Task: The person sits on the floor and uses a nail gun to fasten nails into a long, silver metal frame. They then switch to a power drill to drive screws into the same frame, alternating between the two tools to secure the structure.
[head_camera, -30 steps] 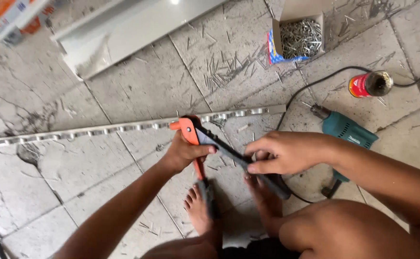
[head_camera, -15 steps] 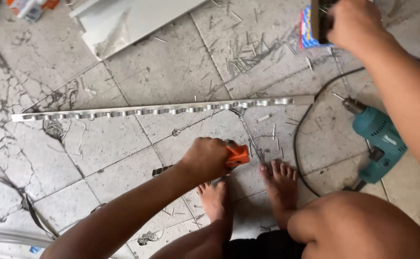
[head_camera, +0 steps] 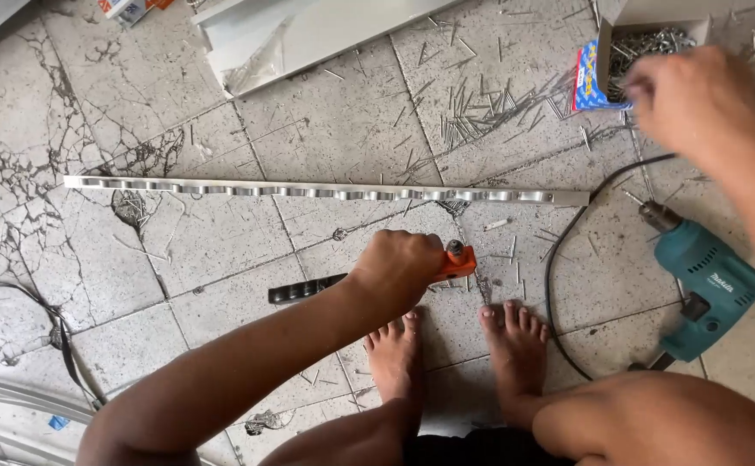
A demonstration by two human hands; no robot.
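Gripping the orange-headed, black-handled rivet gun (head_camera: 446,261), the left hand (head_camera: 399,272) waited while the right hand (head_camera: 697,103), fingers closed, apparently picked rivets from the cardboard box (head_camera: 645,43) at one o'clock.

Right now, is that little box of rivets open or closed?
Open: the box shows its flap raised and metal pins heaped inside, with the right hand at its mouth.

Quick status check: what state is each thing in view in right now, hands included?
Left hand: closed around the orange-headed rivet tool, which lies low over the floor.
Right hand: at the open cardboard box of rivets; grip unclear.
Long perforated metal strip: flat on the tiles, untouched.
Teal corded drill: lying on its side, unheld.
Loose rivet pins: scattered on the floor.
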